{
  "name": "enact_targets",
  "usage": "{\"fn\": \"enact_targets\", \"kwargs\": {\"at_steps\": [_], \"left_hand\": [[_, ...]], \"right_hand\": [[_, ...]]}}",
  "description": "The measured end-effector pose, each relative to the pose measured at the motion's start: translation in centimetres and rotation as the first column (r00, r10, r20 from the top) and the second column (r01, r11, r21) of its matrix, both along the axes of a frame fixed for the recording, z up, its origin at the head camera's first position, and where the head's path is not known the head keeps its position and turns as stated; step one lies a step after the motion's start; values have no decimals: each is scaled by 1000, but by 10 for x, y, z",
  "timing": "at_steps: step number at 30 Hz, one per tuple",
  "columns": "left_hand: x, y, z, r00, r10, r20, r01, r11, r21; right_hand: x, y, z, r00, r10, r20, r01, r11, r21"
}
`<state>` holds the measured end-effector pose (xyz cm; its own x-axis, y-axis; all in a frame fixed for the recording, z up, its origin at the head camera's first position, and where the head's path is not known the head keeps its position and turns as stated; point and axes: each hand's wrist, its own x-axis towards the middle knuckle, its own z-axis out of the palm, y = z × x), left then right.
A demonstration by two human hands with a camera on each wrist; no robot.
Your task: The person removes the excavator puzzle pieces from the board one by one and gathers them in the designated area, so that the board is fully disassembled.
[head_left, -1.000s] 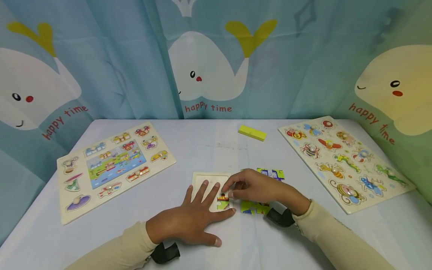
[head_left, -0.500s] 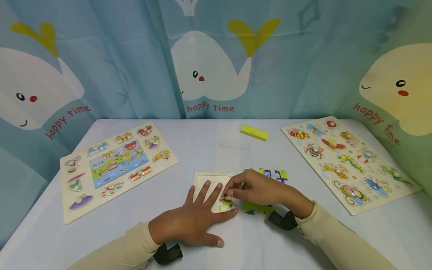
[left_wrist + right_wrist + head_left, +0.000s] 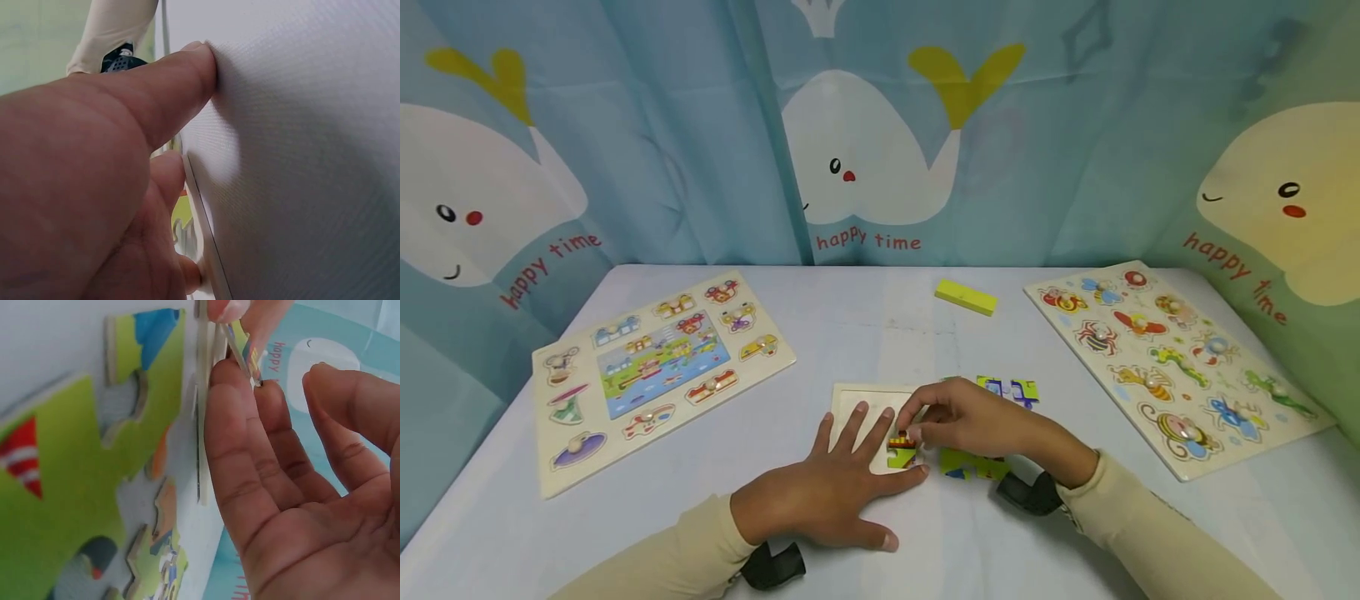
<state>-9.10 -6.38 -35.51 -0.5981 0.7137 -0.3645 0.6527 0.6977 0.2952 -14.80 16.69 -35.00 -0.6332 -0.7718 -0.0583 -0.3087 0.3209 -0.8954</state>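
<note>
My left hand (image 3: pixel 835 496) lies spread, fingers straight, over the small wooden puzzle tray (image 3: pixel 874 388). In the left wrist view its thumb (image 3: pixel 187 75) touches the white cloth beside the tray's edge. My right hand (image 3: pixel 977 417) reaches in from the right with curled fingers and holds a jigsaw piece (image 3: pixel 901 441) showing red, yellow and green at the tray's right side. The right wrist view shows this piece (image 3: pixel 251 357) tilted from the tray, against a fingertip; the far side of the grip is hidden. Loose jigsaw pieces (image 3: pixel 1009 388) lie under and beside the right hand.
A knobbed picture board (image 3: pixel 662 367) lies at the left. At the right is an insect knob board (image 3: pixel 1138 354). A yellow block (image 3: pixel 966 297) sits near the table's back edge. Behind rises a blue whale-print curtain (image 3: pixel 1075 167).
The red-and-green piece has tilted a little in the right fingers, which stay at the tray's right side. The left hand keeps its place on the tray; the view has shifted slightly.
</note>
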Motion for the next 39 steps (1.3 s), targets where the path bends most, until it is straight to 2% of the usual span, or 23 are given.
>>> {"fn": "enact_targets", "kwargs": {"at_steps": [10, 28, 39], "left_hand": [[0, -1, -2, 1000, 3, 5, -3, 1000, 13], [1, 0, 0, 1000, -1, -3, 1, 1000, 17], [1, 0, 1, 1000, 3, 9, -3, 1000, 16]], "right_hand": [[0, -1, -2, 998, 42, 57, -42, 999, -5], [7, -10, -4, 998, -48, -36, 52, 991, 121], [5, -8, -2, 992, -55, -111, 71, 987, 141]]}}
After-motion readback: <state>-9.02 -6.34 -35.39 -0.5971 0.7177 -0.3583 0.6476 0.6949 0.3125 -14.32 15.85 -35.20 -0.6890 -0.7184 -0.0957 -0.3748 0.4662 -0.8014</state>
